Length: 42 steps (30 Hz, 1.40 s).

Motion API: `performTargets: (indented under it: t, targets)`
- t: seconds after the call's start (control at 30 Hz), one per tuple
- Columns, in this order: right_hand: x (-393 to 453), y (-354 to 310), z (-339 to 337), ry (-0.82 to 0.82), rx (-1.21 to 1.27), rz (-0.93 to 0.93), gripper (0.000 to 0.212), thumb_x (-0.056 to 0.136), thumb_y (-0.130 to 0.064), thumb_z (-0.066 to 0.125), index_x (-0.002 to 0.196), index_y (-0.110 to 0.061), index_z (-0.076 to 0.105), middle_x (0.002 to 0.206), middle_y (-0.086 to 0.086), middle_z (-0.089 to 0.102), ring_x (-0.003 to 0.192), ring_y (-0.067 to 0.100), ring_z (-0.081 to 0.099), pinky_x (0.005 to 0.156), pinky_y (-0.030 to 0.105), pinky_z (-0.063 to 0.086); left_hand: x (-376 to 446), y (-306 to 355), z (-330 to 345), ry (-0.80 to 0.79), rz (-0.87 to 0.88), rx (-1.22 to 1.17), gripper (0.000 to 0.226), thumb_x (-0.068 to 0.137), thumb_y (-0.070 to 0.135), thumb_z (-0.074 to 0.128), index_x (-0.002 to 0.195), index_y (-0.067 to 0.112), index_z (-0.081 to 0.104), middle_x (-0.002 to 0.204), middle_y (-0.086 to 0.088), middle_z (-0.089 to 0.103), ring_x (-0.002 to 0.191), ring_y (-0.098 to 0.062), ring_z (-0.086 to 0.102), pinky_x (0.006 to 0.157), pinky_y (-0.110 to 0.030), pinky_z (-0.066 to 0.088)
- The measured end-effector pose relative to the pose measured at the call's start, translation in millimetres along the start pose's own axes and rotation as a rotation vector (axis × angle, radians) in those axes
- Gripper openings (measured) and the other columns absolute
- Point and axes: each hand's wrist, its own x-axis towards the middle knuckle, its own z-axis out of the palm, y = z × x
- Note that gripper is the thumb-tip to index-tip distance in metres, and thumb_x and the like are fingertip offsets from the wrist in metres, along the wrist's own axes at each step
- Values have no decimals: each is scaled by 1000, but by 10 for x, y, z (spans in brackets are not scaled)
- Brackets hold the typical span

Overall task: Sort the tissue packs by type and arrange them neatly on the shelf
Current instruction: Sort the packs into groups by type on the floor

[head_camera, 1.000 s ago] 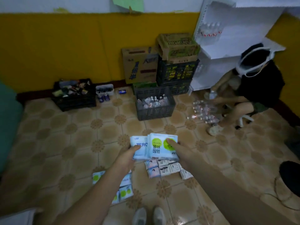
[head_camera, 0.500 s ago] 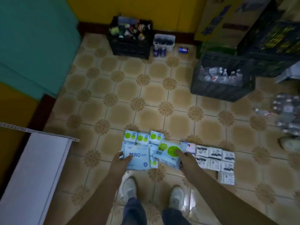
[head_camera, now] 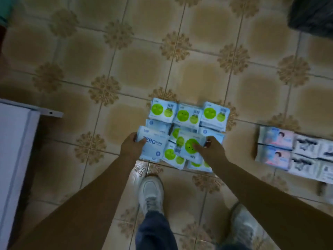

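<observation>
**Plastic-wrapped packs held over the floor pile**

Slick wrappers could let either pack slip. The left hand (head_camera: 132,147) pinches a blue pack (head_camera: 153,147) by its edge; the right hand (head_camera: 210,150) grips a green-dot pack (head_camera: 189,147), both above the pile of packs (head_camera: 189,115) on the tiled floor (head_camera: 126,69). Small print blurs. The white shelf (head_camera: 16,141) is cut off at left.

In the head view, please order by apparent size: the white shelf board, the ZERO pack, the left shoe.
1. White shelf board, largest, though partly cut off by the frame.
2. Left shoe and ZERO pack look alike; the pack is held nearer the camera, so I do not rank them.
</observation>
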Motion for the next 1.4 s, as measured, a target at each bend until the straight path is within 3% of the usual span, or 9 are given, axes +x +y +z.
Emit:
performTargets:
  t: [0.13, 0.2, 0.33, 0.47, 0.57, 0.77, 1.0, 1.2, 1.4]
  targets:
    - [561, 130, 462, -5, -141, -74, 44, 87, -34, 72, 114, -7, 51, 92, 9, 57, 85, 29, 57, 69, 35, 44, 627, -374, 242, -54, -30, 3, 35, 96, 11, 61, 130, 1, 58, 126, -20, 64, 112, -36, 62, 96, -48, 52]
    - [715, 198, 554, 39, -127, -85, 49, 88, -24, 73, 125, -7, 45, 93, 8, 54, 82, 25, 56, 67, 33, 44, 773, -424, 361, -33, -28, 17, 37, 97, 13, 60, 132, 3, 56, 126, -16, 62, 111, -33, 61, 92, -44, 52]
    - [732, 355, 616, 162, -142, -199, 59, 86, -14, 70, 136, -11, 40, 122, 10, 49, 108, 28, 57, 87, 42, 53, 859, -392, 532, 41, 11, 82, 56, 92, 19, 68, 141, 5, 45, 135, -16, 56, 118, -36, 58, 95, -44, 51]
    - [400, 347, 568, 28, -332, -240, 54, 93, -24, 64, 139, -6, 42, 138, 11, 40, 115, 27, 55, 93, 37, 48, 644, -288, 538, 10, 38, 183, 67, 80, 34, 73, 136, 3, 51, 127, -24, 59, 111, -39, 61, 92, -47, 53]
    - [71, 59, 347, -47, -465, -277, 54, 97, -31, 57, 143, -8, 40, 144, 9, 37, 119, 24, 52, 93, 31, 43, 387, -124, 417, 6, 72, 378, 75, 77, 41, 68, 139, 3, 48, 130, -26, 54, 121, -42, 52, 101, -50, 46]
    - [-944, -1361, -591, 48, -618, -350, 56, 100, -41, 46, 148, -14, 36, 151, 7, 35, 134, 25, 41, 105, 35, 38, -906, 1098, -375, -80, 203, 565, 73, 99, 39, 52, 156, 8, 19, 158, -14, 28, 147, -28, 23, 118, -33, 21]
    - [-3138, -3899, -1831, 323, -552, -509, 51, 102, -41, 40, 146, -16, 39, 149, 4, 39, 136, 25, 38, 106, 36, 34, -3046, 3123, -1863, 23, 366, 418, 63, 99, 38, 50, 153, 16, 28, 151, -10, 38, 140, -27, 34, 110, -38, 37]
    - [-4955, -5517, -2481, 391, -500, -806, 56, 102, -48, 34, 146, -14, 38, 149, 9, 41, 135, 27, 39, 110, 38, 36, -4763, 4183, -3162, 231, 598, 314, 58, 93, 36, 55, 146, 16, 41, 141, -9, 47, 130, -27, 46, 106, -35, 40]
    - [-6742, -6549, -2377, 310, -385, -1355, 62, 102, -47, 35, 150, -8, 34, 155, 10, 35, 143, 25, 31, 117, 36, 25, -6210, 4307, -4326, 560, 721, 201, 68, 83, 55, 36, 137, 16, 50, 132, -8, 53, 125, -27, 48, 105, -33, 37]
